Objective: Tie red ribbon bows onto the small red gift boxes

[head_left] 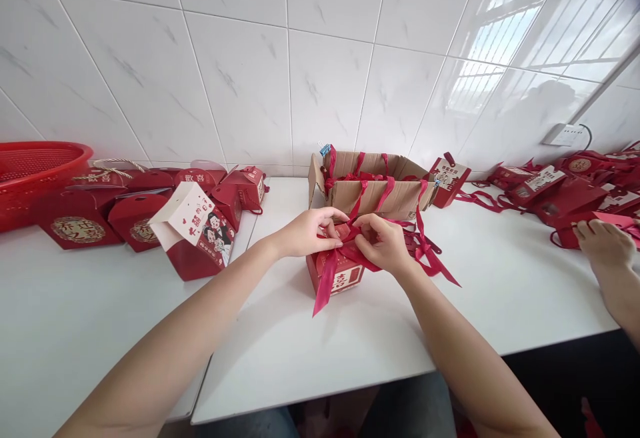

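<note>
A small red gift box [345,279] with white lettering stands on the white table in front of me. Dark pink ribbon [327,283] lies across its top, one tail hanging down the front. My left hand [316,232] pinches the ribbon at the top left of the box. Opposite it, my right hand [383,241] grips the ribbon with bent fingers, close to the left fingertips. The exact shape of the knot is hidden by my fingers. Just behind the box is an open cardboard box [345,196] with ribbons draped over its edge.
Several red gift boxes [80,218] stand at the left, beside a red plastic basket [45,151]. A white-topped box [193,231] leans nearer. More boxes [543,185] are piled at the right, where another person's hand [605,241] touches one. A tiled wall closes off the back.
</note>
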The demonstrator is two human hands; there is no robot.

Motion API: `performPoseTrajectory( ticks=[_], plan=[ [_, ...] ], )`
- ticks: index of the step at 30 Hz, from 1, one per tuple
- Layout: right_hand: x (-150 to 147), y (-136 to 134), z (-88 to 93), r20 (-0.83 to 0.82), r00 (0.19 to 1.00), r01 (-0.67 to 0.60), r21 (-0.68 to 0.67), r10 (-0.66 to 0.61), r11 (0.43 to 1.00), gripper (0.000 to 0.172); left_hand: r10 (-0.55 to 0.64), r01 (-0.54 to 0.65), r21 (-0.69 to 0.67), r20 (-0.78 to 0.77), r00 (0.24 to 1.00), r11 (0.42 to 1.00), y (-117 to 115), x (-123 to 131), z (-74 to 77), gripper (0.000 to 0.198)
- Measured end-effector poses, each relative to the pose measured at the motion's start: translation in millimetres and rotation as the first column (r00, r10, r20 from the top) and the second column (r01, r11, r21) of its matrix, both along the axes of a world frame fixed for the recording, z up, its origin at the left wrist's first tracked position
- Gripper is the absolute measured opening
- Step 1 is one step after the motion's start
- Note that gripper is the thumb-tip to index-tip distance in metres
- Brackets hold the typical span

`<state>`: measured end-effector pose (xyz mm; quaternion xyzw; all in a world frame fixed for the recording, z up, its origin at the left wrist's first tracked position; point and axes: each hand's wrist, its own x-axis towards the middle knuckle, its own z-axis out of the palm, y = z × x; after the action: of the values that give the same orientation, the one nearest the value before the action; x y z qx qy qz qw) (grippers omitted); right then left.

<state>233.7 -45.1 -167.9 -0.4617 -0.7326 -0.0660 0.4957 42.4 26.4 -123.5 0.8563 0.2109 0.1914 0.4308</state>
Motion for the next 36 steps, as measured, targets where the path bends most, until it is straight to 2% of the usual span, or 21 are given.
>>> performPoseTrajectory(
  ticks=[12,25,30,36],
  plan=[
    [4.3,2.6,-3.8,0.122,0.987,0.094,0.079,-0.103,0.992,0.012,0.009,-0.011,-0.051,-0.032,0.999,0.999,-0.9,5.5,-2.5,0.038],
    [3.6,5.9,-5.6,0.105,0.985,0.123,0.124,-0.137,0.985,0.016,0.035,-0.039,-0.059,-0.065,0.997,0.997,-1.2,6.9,-3.8,0.033],
    [5.1,8.7,-10.2,0.068,0.998,-0.006,0.097,-0.001,0.995,0.02,-0.004,0.002,-0.039,-0.034,0.999,0.999,-1.7,3.7,-1.9,0.037],
    [6.1,12.7,-12.1,-0.107,0.988,-0.114,-0.059,0.107,0.992,0.025,0.019,-0.014,-0.129,0.043,0.999,0.992,-3.7,-3.7,11.0,0.043]
  ],
)
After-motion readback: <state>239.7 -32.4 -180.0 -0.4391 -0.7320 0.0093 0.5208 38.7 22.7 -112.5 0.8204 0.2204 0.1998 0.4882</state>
